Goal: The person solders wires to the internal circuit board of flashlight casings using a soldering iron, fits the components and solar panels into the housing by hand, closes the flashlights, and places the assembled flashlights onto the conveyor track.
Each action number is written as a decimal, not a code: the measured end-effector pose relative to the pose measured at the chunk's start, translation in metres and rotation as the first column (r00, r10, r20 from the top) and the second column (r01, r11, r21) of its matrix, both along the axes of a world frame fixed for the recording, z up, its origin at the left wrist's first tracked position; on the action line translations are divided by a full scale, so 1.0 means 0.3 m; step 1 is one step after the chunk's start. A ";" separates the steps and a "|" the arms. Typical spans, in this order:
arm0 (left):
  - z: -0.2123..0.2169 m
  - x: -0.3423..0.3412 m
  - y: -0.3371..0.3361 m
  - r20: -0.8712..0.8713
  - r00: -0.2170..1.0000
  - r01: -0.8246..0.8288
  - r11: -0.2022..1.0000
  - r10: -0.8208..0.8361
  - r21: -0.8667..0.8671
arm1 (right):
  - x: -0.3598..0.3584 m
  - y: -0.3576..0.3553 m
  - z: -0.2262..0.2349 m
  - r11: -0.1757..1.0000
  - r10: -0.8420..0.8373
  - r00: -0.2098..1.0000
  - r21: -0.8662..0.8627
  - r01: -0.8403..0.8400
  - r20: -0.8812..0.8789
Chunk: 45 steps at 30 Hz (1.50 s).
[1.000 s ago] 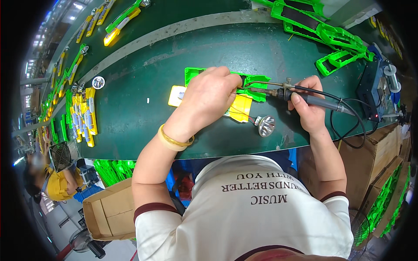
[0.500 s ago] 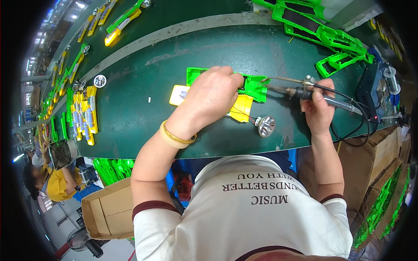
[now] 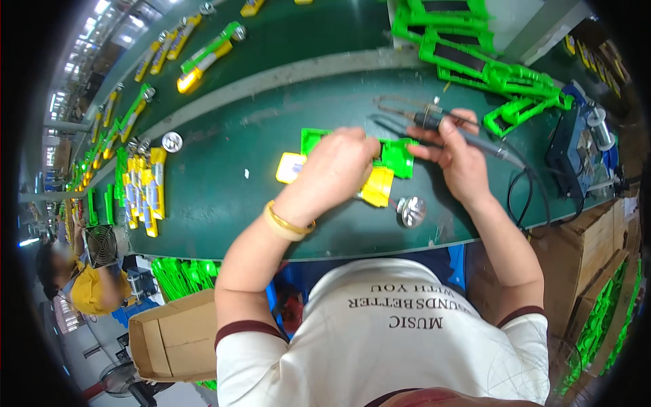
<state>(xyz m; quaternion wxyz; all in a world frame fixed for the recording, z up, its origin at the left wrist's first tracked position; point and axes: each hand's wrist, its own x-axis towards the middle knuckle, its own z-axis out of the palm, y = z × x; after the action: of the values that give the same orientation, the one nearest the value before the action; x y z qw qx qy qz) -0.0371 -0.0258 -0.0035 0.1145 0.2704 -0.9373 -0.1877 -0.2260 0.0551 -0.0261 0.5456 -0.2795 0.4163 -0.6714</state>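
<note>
My left hand (image 3: 336,169) presses down on a green and yellow plastic flashlight body (image 3: 386,173) lying on the dark green workbench (image 3: 224,176). A gold bangle (image 3: 288,222) rings that wrist. My right hand (image 3: 458,156) grips a soldering iron (image 3: 434,121) by its dark handle, tip pointing left and raised over the far side of the green part. A black cord (image 3: 522,183) trails from the iron to the right. A round silver reflector (image 3: 411,210) lies just to the near side of the yellow piece.
Green plastic housings (image 3: 488,64) are piled at the back right. A blue soldering station (image 3: 576,146) sits at the right edge. Yellow and green parts (image 3: 146,186) lie in a row at left. Cardboard boxes (image 3: 169,336) stand below the bench. Another person (image 3: 74,285) sits at far left.
My right hand has lifted the soldering iron up and away from the green part, toward the far side. My left hand has stayed on the part.
</note>
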 end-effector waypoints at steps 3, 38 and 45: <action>-0.021 -0.002 0.017 -0.034 0.999 0.021 1.000 -0.022 -0.023 | -0.002 0.017 -0.042 0.998 0.009 0.999 0.064 -0.006 -0.039; 0.015 0.219 -0.039 -0.307 0.886 -0.222 0.900 0.347 0.375 | 0.166 0.066 0.054 0.997 -0.070 0.958 0.004 0.074 -0.278; 0.015 0.192 -0.112 -0.003 1.000 0.007 0.994 -0.007 0.109 | 0.176 0.055 -0.016 0.996 -0.039 0.935 0.061 0.065 -0.353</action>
<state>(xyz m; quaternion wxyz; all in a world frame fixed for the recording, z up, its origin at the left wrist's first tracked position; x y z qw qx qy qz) 0.0204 -0.0595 0.0009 0.0999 0.2726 -0.9265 -0.2394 -0.1731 0.0716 -0.0308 0.4541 -0.3640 0.5384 -0.6095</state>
